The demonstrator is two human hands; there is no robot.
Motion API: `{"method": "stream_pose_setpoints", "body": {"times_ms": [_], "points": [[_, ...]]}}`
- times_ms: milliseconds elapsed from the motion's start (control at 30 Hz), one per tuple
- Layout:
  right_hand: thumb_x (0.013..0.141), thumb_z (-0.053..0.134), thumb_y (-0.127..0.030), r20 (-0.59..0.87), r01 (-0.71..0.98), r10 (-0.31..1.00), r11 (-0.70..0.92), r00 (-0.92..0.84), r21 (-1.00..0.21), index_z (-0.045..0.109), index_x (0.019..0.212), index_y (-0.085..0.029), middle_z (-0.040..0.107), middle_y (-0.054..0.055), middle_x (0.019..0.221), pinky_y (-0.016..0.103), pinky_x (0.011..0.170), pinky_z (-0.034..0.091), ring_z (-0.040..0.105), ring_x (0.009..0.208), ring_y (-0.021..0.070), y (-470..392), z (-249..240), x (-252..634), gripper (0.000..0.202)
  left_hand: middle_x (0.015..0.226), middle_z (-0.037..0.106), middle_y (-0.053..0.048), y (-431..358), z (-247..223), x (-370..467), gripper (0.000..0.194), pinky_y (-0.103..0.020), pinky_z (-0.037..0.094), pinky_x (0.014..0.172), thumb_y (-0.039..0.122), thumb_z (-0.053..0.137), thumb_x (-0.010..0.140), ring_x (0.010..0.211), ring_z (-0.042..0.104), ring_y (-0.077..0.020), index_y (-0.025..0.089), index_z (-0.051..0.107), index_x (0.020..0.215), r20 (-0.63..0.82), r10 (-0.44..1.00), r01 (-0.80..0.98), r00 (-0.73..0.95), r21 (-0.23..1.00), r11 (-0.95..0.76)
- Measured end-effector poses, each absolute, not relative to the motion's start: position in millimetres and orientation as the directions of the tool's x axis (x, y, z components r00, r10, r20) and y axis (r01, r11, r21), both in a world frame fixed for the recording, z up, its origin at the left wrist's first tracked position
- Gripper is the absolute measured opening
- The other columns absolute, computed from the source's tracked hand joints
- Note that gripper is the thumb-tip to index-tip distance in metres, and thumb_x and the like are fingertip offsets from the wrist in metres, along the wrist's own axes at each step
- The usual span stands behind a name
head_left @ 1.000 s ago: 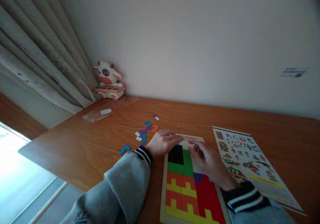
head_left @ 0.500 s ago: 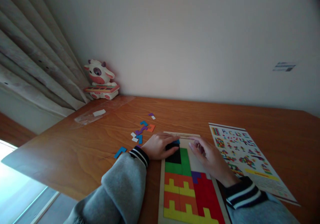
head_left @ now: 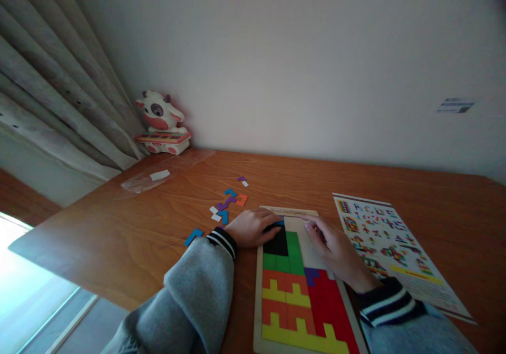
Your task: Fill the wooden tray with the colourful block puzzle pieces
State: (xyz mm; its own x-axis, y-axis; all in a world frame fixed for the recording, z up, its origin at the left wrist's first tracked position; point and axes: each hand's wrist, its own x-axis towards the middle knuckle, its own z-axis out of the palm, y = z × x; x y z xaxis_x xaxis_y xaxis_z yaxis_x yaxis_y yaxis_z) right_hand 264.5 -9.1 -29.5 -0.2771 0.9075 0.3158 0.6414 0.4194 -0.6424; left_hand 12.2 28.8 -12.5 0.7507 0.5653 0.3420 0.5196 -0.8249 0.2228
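A wooden puzzle board lies in front of me, its lower part filled with yellow, orange, red and green pieces. Near its top left are black pieces and a bit of blue. My left hand rests at the board's upper left edge, fingers over the black and blue area, thumb apart from the index finger. Above the bare upper right part of the board, my right hand has its fingers curled; whether anything is between them is hidden.
Loose blue, orange, purple and white pieces lie left of the board. A printed pattern sheet is on the right. Farther back left are a plastic bag and a cow toy.
The view has shifted slightly. My left thumb and index finger have drawn closer together over the board's upper left, while my right hand stays nearly in place.
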Motion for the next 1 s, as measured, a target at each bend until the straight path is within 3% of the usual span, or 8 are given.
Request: {"method": "stream_pose_setpoints", "body": {"times_ms": [100, 267, 467, 633, 733, 833, 1000], "points": [[0.102, 0.037, -0.041, 0.333, 0.649, 0.907, 0.418, -0.258, -0.636, 0.060, 0.122, -0.022, 0.069, 0.011, 0.120, 0.040, 0.096, 0.050, 0.064, 0.111, 0.0241, -6.1, -33.2, 267.0, 0.035, 0.108, 0.071, -0.007, 30.9, -13.7, 12.9, 0.025, -0.035, 0.052, 0.094, 0.031, 0.049, 0.098, 0.103, 0.066, -0.0217, 0.017, 0.064, 0.113, 0.414, 0.599, 0.583, 0.686, 0.180, -0.792], [0.100, 0.040, -0.041, 0.338, 0.684, 0.915, 0.391, -0.219, -0.616, 0.061, 0.120, -0.020, 0.070, 0.012, 0.117, 0.039, 0.093, 0.051, 0.066, 0.108, 0.0247, -2.5, -40.0, 271.5, 0.035, 0.104, 0.072, -0.008, 34.1, -15.0, 9.2, 0.021, -0.037, 0.054, 0.087, 0.025, 0.051, 0.095, 0.096, 0.066, -0.0228, 0.018, 0.064, 0.109, 0.484, 0.770, 0.797, 0.415, 0.214, -0.564], [0.098, 0.043, -0.044, 0.294, 0.732, 0.939, 0.327, -0.180, -0.597, 0.061, 0.120, -0.020, 0.072, 0.009, 0.099, 0.037, 0.081, 0.054, 0.068, 0.091, 0.0236, -4.9, -38.7, 272.9, 0.037, 0.096, 0.071, -0.007, 31.3, -20.2, 10.0, 0.020, -0.034, 0.054, 0.082, 0.023, 0.050, 0.095, 0.093, 0.066, -0.0226, 0.018, 0.066, 0.106, 0.400, 0.794, 0.777, 0.457, 0.256, -0.576], [0.097, 0.045, -0.047, 0.268, 0.714, 0.952, 0.289, -0.147, -0.637, 0.061, 0.119, -0.021, 0.072, 0.007, 0.093, 0.033, 0.070, 0.054, 0.067, 0.078, 0.0204, -4.6, -42.4, 276.4, 0.037, 0.115, 0.068, -0.008, 31.8, -19.5, 8.3, 0.021, -0.040, 0.050, 0.097, 0.023, 0.053, 0.093, 0.107, 0.060, -0.0240, 0.019, 0.065, 0.110, 0.425, 0.800, 0.773, 0.424, 0.289, -0.564], [0.096, 0.047, -0.048, 0.275, 0.698, 0.954, 0.280, -0.123, -0.660, 0.062, 0.117, -0.021, 0.072, 0.007, 0.094, 0.032, 0.071, 0.055, 0.068, 0.081, 0.0207, -3.0, -46.2, 279.2, 0.038, 0.132, 0.059, -0.012, 33.6, -19.9, -6.5, 0.034, -0.051, 0.044, 0.103, 0.039, 0.058, 0.091, 0.121, 0.053, -0.0315, 0.020, 0.061, 0.120, 0.449, 0.840, 0.850, 0.306, 0.267, -0.453], [0.094, 0.048, -0.049, 0.273, 0.708, 0.956, 0.268, -0.110, -0.653, 0.064, 0.115, -0.021, 0.073, 0.006, 0.089, 0.031, 0.066, 0.056, 0.068, 0.074, 0.0202, -2.7, -48.1, 280.5, 0.038, 0.146, 0.047, -0.017, 38.2, -23.4, -29.4, 0.067, -0.063, 0.034, 0.108, 0.065, 0.059, 0.084, 0.133, 0.041, -0.0411, 0.019, 0.053, 0.133, 0.458, 0.864, 0.906, 0.210, 0.242, -0.348], [0.092, 0.051, -0.050, 0.252, 0.716, 0.959, 0.265, -0.128, -0.646, 0.066, 0.114, -0.023, 0.075, 0.007, 0.098, 0.031, 0.071, 0.059, 0.071, 0.082, 0.0219, -4.3, -51.2, 281.5, 0.037, 0.153, 0.040, -0.017, 65.1, -25.2, -50.0, 0.068, -0.062, 0.031, 0.111, 0.066, 0.044, 0.092, 0.141, 0.034, -0.0390, 0.019, 0.047, 0.141, 0.291, 0.897, 0.886, 0.332, 0.229, -0.402]]}}
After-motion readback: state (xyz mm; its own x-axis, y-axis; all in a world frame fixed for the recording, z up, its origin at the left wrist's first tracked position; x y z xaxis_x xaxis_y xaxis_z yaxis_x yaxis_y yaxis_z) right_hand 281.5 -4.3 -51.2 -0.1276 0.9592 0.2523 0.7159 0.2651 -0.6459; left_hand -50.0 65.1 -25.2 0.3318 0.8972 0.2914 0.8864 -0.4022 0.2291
